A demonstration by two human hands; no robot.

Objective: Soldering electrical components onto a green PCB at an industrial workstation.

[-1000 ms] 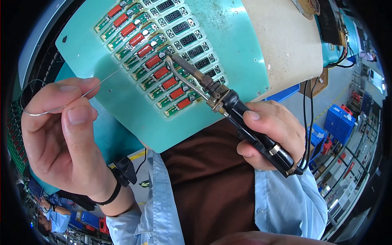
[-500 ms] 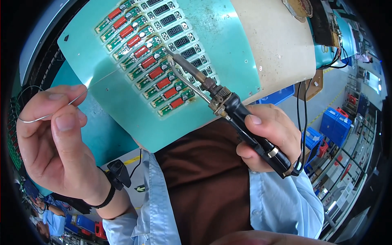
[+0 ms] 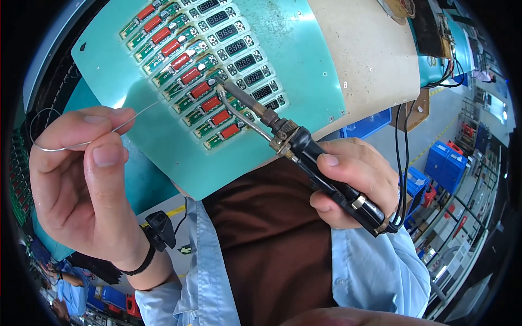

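Note:
My left hand point(image 3: 98, 174) pinches a thin silvery solder wire point(image 3: 142, 112) between thumb and fingers. Its tail loops back past the knuckles, while the front length reaches the left edge of a row of small green circuit boards point(image 3: 185, 116). Wrapped around the black handle of a soldering iron point(image 3: 307, 149) is my right hand point(image 3: 361, 174). A thin bent metal tube runs alongside the iron's shaft. The iron's tip is at the boards, just right of a red component point(image 3: 200, 89); whether it touches is too small to tell. Black display modules point(image 3: 236, 48) line the boards' right side.
The boards sit in a teal sheet point(image 3: 283, 60), with a beige surface point(image 3: 370, 60) to its right. Black cables point(image 3: 403, 157) hang from the iron's handle. Blue crates point(image 3: 446, 163) stand on the floor at right. Another person point(image 3: 70, 288) is at far lower left.
My left hand has moved right with the solder wire. The iron's tip has shifted slightly down and left. The sheet and boards appear slightly further left.

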